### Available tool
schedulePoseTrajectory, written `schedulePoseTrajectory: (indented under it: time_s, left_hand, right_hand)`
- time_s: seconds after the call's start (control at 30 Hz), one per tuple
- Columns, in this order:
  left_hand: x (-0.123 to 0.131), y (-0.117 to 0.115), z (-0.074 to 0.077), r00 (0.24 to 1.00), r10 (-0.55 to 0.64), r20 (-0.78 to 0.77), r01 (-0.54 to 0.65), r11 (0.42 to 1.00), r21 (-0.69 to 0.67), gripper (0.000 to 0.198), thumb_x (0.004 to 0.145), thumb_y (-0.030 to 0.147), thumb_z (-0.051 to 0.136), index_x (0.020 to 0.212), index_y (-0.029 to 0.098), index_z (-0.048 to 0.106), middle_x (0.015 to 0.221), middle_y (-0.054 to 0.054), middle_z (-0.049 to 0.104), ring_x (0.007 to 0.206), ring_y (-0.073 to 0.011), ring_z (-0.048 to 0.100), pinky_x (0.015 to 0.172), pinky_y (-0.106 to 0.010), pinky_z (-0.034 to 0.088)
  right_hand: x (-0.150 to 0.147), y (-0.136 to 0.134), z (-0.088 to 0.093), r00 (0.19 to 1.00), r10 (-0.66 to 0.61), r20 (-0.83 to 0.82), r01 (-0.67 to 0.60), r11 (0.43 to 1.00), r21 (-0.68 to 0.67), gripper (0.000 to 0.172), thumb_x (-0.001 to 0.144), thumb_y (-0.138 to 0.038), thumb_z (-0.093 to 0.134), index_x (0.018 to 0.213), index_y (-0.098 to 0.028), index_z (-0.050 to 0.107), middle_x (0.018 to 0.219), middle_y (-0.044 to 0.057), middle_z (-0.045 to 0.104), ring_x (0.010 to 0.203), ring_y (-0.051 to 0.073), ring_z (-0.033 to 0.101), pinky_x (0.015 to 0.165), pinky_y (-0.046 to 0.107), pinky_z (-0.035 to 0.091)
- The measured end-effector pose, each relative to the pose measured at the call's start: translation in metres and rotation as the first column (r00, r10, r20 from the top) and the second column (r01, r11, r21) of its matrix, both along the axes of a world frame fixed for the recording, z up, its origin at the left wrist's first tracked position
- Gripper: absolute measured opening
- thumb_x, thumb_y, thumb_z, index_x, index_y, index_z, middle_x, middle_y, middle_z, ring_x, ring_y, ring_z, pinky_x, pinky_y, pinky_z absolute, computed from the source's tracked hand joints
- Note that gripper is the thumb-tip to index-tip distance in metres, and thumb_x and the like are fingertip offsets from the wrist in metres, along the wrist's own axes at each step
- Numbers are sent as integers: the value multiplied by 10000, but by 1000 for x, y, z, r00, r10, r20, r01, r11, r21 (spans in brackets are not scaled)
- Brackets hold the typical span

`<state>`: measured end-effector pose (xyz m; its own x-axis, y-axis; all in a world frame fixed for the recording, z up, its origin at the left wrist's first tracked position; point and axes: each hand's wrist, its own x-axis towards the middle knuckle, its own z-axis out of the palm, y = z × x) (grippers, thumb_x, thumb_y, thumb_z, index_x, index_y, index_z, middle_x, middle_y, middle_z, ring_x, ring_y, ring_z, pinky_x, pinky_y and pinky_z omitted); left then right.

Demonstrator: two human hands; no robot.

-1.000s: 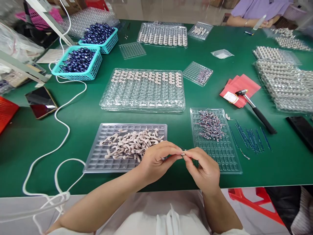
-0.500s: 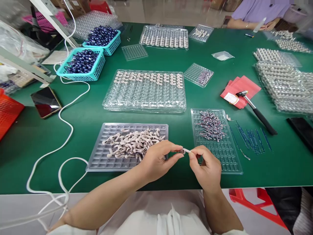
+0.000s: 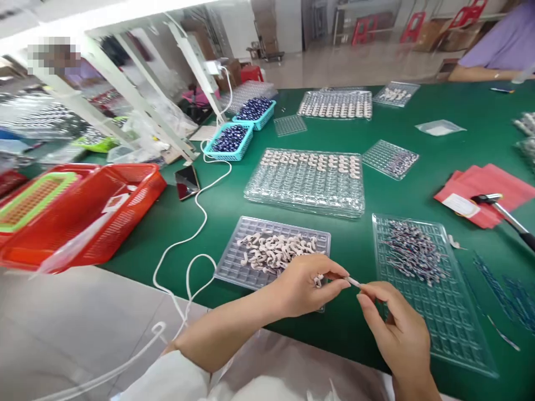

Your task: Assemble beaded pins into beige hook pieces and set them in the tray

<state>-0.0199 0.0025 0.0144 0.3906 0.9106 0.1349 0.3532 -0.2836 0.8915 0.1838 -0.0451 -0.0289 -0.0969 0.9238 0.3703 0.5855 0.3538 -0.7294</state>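
Observation:
Between my two hands is a small pale earbud shell (image 3: pixel 354 282), mostly covered by fingertips. My left hand (image 3: pixel 301 287) pinches one end with thumb and forefinger. At the other end, my right hand (image 3: pixel 401 326) has its thumb and forefinger closed on the piece. Another pale shell (image 3: pixel 319 280) shows in the gap of my left hand; I cannot tell whether it is held. Behind that hand, a grey compartment tray (image 3: pixel 229 262) carries a heap of similar earbud shells (image 3: pixel 280 250). Beyond my right hand lies a clear tray (image 3: pixel 453 326) with a pile of small wired components (image 3: pixel 413 250).
Stacked clear blister trays (image 3: pixel 305 192) hold rows of shells farther back. Blue baskets (image 3: pixel 234 153) contain dark glossy parts. A white cable (image 3: pixel 200 223), phone (image 3: pixel 187 182) and red basket (image 3: pixel 129 223) lie left. Red packets (image 3: pixel 497 189) and a hammer (image 3: pixel 512 217) lie right.
The camera has swung left and up, so the table appears shifted right and the red basket shows more fully. Both hands keep their pinch on the earbud shell.

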Motion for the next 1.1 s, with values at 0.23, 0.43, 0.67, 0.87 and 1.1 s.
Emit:
schedulePoseTrajectory:
  time_s: [0.23, 0.43, 0.67, 0.87, 1.1]
  left_hand:
    - [-90, 12, 24, 857, 339, -388, -389, 919, -56, 307, 892, 450, 567, 1040, 237, 731, 1046, -12, 738, 964, -139, 669, 854, -240, 522]
    - [-132, 28, 28, 739, 187, -647, -381, 909, -172, 379, 866, 529, 540, 1105, 292, 713, 1221, -6, 685, 1096, -215, 638, 934, -333, 519]
    - [-112, 126, 38, 699, 315, -642, -394, 919, 23, 393, 890, 458, 527, 1160, 226, 693, 1226, -38, 685, 1062, -200, 638, 929, -313, 518]
    - [-84, 240, 13, 624, 438, -647, -470, 872, 137, 414, 921, 366, 540, 1251, 126, 604, 1295, -123, 616, 1167, -200, 588, 1049, -394, 468]
    - [-79, 281, -15, 545, 451, -707, -526, 840, 130, 356, 892, 438, 589, 1019, 116, 671, 1072, -75, 691, 1007, -162, 634, 961, -359, 500]
  right_hand:
    - [6, 2, -5, 999, 38, 35, -40, 998, 50, 139, 955, -327, 565, 1031, -236, 637, 949, 20, 672, 796, 128, 658, 713, 222, 516]
    - [1, 2, -4, 997, 63, 35, -65, 994, 83, 128, 965, -324, 549, 1012, -237, 630, 941, 14, 686, 807, 125, 671, 703, 205, 525]
    - [1, 3, -6, 999, 51, 20, -52, 994, 94, 147, 962, -340, 545, 977, -230, 641, 899, 24, 689, 768, 139, 676, 671, 212, 541]
    - [0, 7, -9, 999, 46, 7, -47, 991, 126, 107, 947, -293, 563, 963, -230, 647, 864, 28, 688, 742, 144, 676, 649, 215, 547]
    - [-6, 8, -9, 998, 41, -53, -33, 990, 140, 96, 936, -191, 532, 966, -233, 612, 825, 22, 670, 724, 159, 650, 655, 271, 528]
